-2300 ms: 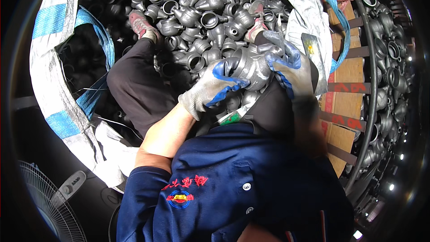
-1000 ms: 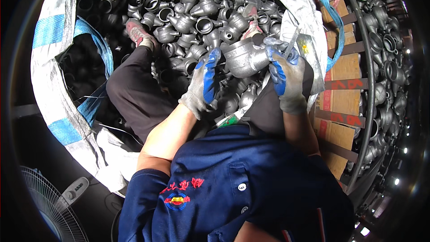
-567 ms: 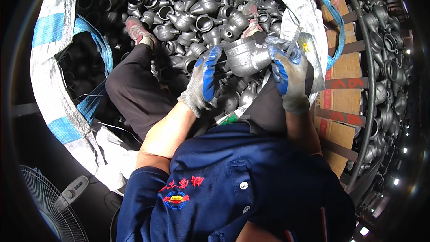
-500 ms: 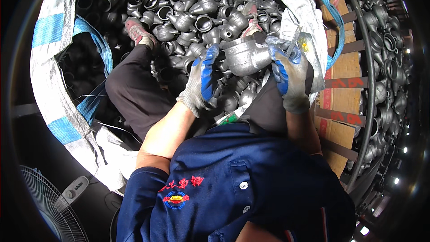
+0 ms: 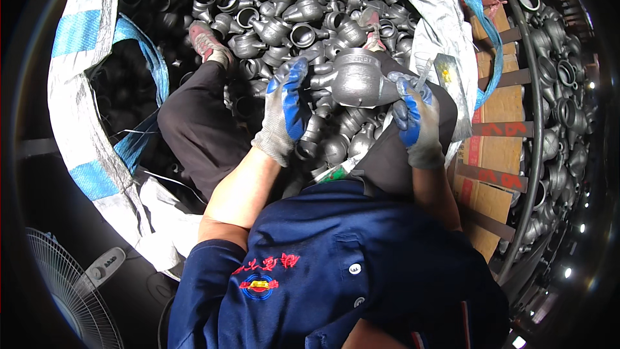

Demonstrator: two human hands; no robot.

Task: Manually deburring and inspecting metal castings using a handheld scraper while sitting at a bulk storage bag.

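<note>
A grey cast-metal pipe fitting (image 5: 357, 79) with a round, wide-mouthed body hangs in front of me, above the pile. My right hand (image 5: 416, 116), in a grey glove with blue coated fingers, is closed at the fitting's narrow right end. A thin, flat grey metal strip (image 5: 424, 75) sticks up beside those fingers; its lower end is hidden. My left hand (image 5: 284, 110), gloved the same way, is left of the fitting. Its fingers are stretched upward, the palm faces the fitting, and nothing is in it.
Loose grey fittings (image 5: 303, 10) fill a big white woven sack (image 5: 71, 103) with blue straps around my legs. To the right stand cardboard and slats (image 5: 500, 148), a curved dark rail (image 5: 535, 90) and more fittings (image 5: 562, 113). A fan (image 5: 71, 291) is at lower left.
The fitting has turned, so its side spout now points left toward my left hand. Both hands stay at nearly the same places, and the whole view has shifted slightly.
</note>
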